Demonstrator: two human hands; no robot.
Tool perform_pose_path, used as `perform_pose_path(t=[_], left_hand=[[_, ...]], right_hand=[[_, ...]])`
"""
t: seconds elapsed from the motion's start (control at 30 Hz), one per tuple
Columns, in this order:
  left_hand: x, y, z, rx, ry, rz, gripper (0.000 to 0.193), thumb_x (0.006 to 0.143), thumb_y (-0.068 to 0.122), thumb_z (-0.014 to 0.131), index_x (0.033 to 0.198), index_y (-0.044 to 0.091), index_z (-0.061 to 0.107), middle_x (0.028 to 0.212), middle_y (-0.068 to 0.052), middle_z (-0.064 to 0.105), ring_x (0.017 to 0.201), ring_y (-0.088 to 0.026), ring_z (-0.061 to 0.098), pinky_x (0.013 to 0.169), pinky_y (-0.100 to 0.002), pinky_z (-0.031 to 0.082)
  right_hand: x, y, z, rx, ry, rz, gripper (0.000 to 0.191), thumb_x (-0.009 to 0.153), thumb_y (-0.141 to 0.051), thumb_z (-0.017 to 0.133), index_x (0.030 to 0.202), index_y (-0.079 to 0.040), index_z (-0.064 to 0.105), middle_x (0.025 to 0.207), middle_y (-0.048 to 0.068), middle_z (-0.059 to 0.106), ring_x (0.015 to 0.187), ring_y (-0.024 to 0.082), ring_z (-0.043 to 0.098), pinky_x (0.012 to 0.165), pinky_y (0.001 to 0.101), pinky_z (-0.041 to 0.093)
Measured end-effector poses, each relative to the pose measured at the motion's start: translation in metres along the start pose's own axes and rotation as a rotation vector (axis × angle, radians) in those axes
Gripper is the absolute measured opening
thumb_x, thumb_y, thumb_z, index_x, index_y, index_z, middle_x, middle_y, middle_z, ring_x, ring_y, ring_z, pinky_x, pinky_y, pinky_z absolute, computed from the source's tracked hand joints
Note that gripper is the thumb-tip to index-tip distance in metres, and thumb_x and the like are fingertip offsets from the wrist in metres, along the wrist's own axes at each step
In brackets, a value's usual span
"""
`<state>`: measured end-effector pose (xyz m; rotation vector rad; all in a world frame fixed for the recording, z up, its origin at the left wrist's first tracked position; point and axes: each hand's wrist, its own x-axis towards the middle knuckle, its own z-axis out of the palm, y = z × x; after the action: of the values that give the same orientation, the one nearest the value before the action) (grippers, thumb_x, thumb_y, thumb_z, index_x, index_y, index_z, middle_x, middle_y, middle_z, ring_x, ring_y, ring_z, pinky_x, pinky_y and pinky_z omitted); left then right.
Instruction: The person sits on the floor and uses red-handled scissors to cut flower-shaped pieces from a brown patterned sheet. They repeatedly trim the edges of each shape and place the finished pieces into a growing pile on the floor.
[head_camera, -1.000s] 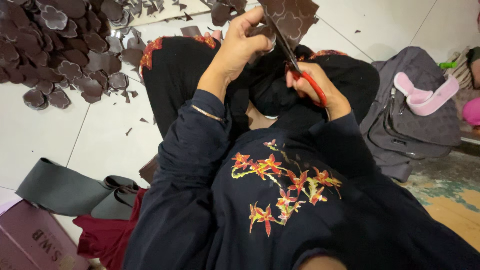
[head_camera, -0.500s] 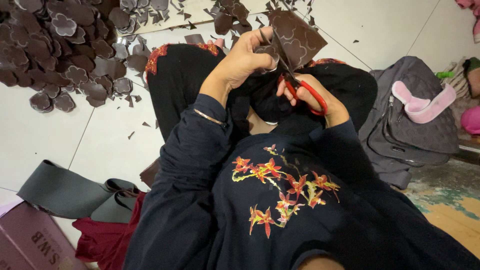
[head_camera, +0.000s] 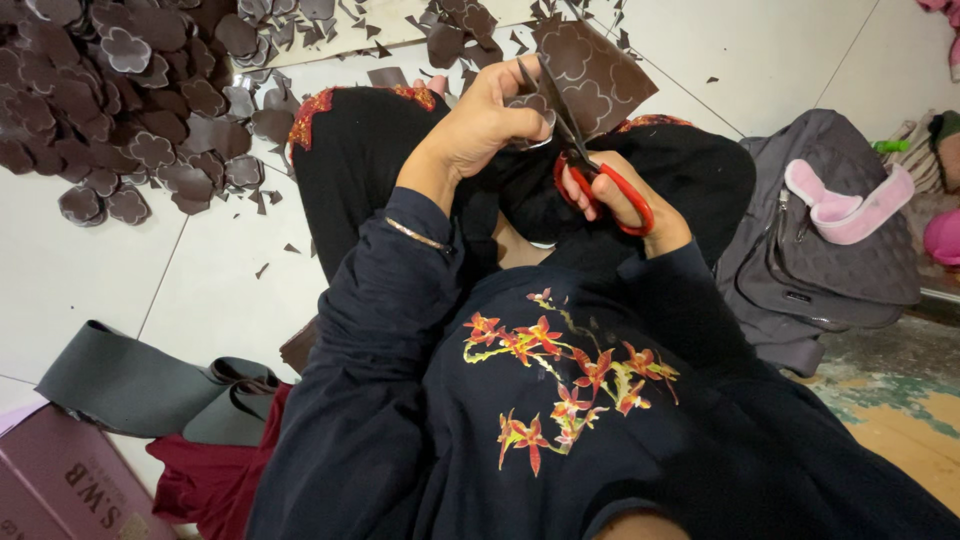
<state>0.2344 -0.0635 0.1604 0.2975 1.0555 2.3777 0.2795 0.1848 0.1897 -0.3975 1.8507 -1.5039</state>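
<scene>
My left hand (head_camera: 487, 122) grips the near edge of a dark brown sheet (head_camera: 597, 72) printed with flower outlines, held up over my lap. My right hand (head_camera: 622, 196) has its fingers through the red handles of a pair of scissors (head_camera: 583, 160). The blades point up and into the sheet beside my left fingers. I sit on a white tiled floor (head_camera: 90, 270) in black trousers with red embroidered cuffs and a dark top with orange flowers.
A heap of brown flower-shaped cut-outs (head_camera: 120, 90) lies at the upper left, with small offcuts scattered round it. A grey strip of material (head_camera: 150, 385) and a maroon box (head_camera: 70, 490) lie lower left. A grey bag (head_camera: 820, 250) with pink slippers (head_camera: 850, 205) is at right.
The sheet and both hands have dropped lower and nearer in view, and the scissors have worked further along the sheet.
</scene>
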Motion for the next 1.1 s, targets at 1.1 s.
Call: perform_pose_path(t=[1.1], left_hand=[[0.002, -0.004, -0.003, -0.014, -0.058, 0.068, 0.076, 0.086, -0.011, 0.062, 0.158, 0.004, 0.043, 0.138, -0.01, 0.068, 0.089, -0.009, 0.062, 0.08, -0.023, 0.053]], right_hand=[[0.0, 0.009, -0.007, 0.037, -0.04, -0.032, 0.045, 0.088, -0.024, 0.037, 0.115, -0.001, 0.066, 0.081, -0.002, 0.052, 0.073, 0.008, 0.051, 0.069, 0.022, 0.046]])
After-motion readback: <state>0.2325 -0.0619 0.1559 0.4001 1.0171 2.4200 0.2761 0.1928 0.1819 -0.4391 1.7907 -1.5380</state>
